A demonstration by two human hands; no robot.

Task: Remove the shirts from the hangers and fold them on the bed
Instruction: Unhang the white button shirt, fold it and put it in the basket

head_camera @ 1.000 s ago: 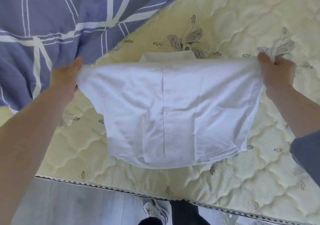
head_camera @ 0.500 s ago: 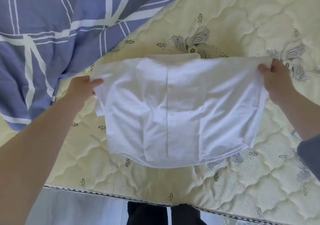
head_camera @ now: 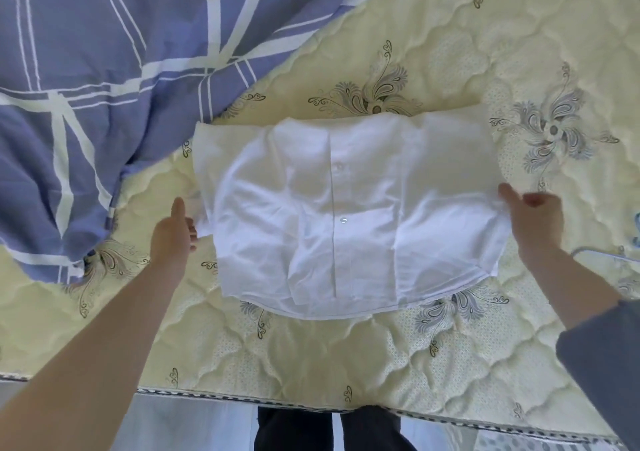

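Observation:
The white shirt (head_camera: 346,208) lies folded and button side up on the cream quilted mattress (head_camera: 311,353), its hem toward me. My left hand (head_camera: 173,232) is at the shirt's left edge with the thumb pointing up, and its curled fingers hold a small bit of the cloth. On the right edge, my right hand (head_camera: 535,222) grips the fabric with the thumb on top. No hanger is in the shirt.
A blue duvet with white stripes (head_camera: 97,86) is bunched over the bed's left and far side. A thin pale curved piece, perhaps a hanger (head_camera: 602,254), shows at the right edge. The mattress's front edge (head_camera: 207,395) runs along the bottom, with floor and my legs below.
Both hands have come down and toward me, laying the shirt flat on the mattress. Their hold has slid from the top corners to the middle of the side edges.

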